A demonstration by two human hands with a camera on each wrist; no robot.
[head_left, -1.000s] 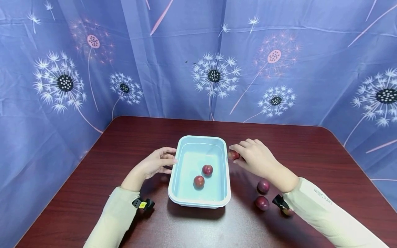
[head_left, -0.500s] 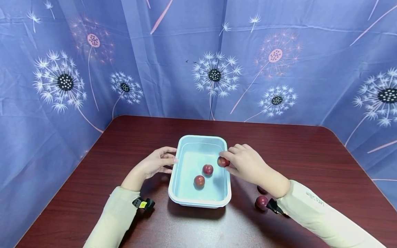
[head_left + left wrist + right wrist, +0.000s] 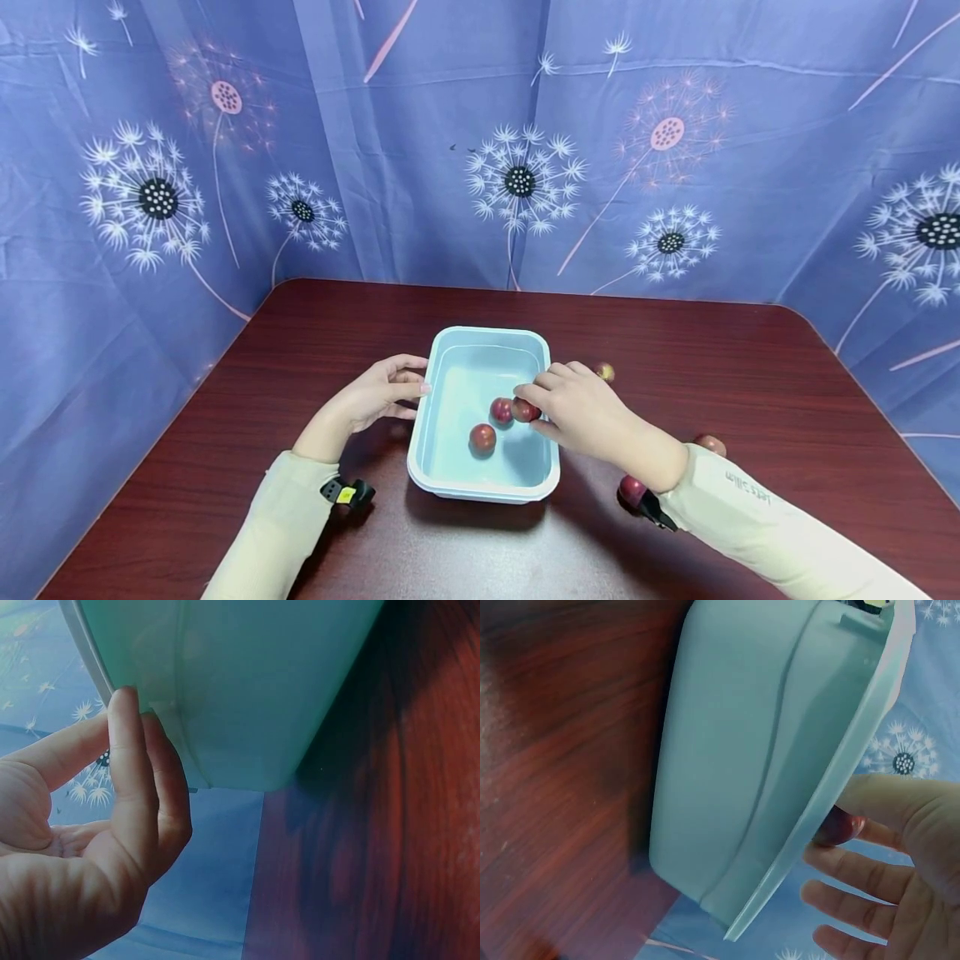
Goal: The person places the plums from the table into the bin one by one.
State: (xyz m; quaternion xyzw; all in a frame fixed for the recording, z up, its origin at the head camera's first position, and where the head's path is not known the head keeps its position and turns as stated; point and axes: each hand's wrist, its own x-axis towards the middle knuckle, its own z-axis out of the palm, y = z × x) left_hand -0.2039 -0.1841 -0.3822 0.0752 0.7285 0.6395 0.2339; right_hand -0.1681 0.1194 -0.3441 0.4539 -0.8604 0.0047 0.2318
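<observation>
A pale blue plastic basin point(image 3: 483, 483) stands on the table with two dark red plums inside, a nearer plum point(image 3: 482, 439) and a farther plum point(image 3: 501, 411). Over its right rim reaches my right hand point(image 3: 581, 408), pinching a third plum point(image 3: 526, 409) between thumb and fingers; this plum overlaps the farther one in the head view. The right wrist view shows the held plum point(image 3: 838, 826) just past the rim, other fingers spread. At the left side, my left hand point(image 3: 375, 392) holds the basin's rim, thumb tip on top and curled fingers point(image 3: 131, 765) against the outer wall.
More plums lie on the dark red wooden table point(image 3: 330, 325): a yellowish-red plum point(image 3: 604, 372) behind the right hand, a plum point(image 3: 634, 490) by the right wrist strap, and a plum point(image 3: 709, 445) partly behind the sleeve. A blue dandelion-print curtain point(image 3: 420, 167) hangs around the table's back and sides.
My right hand has moved left with its plum, from beside the basin to over its inside. The yellowish-red plum behind that hand has come into view. My left hand stays put.
</observation>
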